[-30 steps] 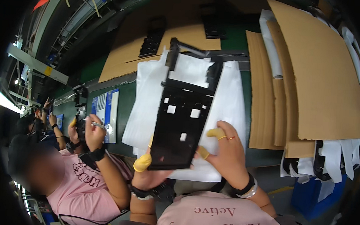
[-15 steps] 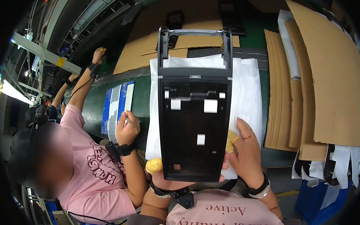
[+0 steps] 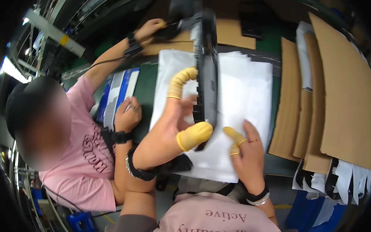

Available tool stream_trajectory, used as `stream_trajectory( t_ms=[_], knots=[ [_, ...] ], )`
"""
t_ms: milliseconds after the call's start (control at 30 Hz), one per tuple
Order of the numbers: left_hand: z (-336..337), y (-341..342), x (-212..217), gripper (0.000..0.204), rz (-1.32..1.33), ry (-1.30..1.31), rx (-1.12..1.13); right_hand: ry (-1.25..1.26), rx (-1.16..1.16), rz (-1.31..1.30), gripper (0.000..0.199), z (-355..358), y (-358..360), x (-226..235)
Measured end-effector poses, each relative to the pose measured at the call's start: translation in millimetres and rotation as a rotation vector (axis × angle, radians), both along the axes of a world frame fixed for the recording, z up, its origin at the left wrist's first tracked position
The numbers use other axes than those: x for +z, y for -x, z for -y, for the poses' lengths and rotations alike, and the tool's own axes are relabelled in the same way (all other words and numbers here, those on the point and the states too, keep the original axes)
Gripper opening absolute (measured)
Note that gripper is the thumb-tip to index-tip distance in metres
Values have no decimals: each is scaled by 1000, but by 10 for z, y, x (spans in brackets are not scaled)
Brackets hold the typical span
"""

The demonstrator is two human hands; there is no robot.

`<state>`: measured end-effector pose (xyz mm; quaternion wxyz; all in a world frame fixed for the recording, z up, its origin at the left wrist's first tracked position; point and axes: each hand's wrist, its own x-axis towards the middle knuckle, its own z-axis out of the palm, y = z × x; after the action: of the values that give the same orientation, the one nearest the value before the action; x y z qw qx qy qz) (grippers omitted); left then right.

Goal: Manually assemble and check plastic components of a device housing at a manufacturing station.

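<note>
My left hand, with yellow finger cots on its thumb and a finger, grips a black plastic frame-like panel. The panel stands on edge above the stack of white sheets, so its broad faces barely show, and its far end is blurred. Off to the right, my right hand is open at the near right part of the sheets, holding nothing. It wears yellow finger cots too, and a ring.
A co-worker in pink sits at my left, one arm stretched toward a dark part on cardboard. By their other hand is a blue-and-white label sheet. Upright cardboard sheets stand at right, a blue bin below.
The panel has turned from face-up to on edge and been lifted by my left hand. My right hand has come off it. The co-worker's far arm has reached rightward to a dark part.
</note>
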<state>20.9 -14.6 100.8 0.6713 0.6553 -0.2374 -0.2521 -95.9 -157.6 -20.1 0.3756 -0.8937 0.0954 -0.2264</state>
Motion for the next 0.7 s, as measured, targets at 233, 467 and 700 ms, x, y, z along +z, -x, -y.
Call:
stream_trajectory(
  t_ms=[233,467,700],
  knots=[
    [951,-1475,93,63,854,-812,154,-5,-29,71,15,17,-48,-66],
    [1588,-3031,-445,78,911,-1645,254,-67,66,142,32,-9,-62,-28],
    [3809,-726,562,57,1651,-262,-349,-110,72,203,39,105,115,-155]
  ],
)
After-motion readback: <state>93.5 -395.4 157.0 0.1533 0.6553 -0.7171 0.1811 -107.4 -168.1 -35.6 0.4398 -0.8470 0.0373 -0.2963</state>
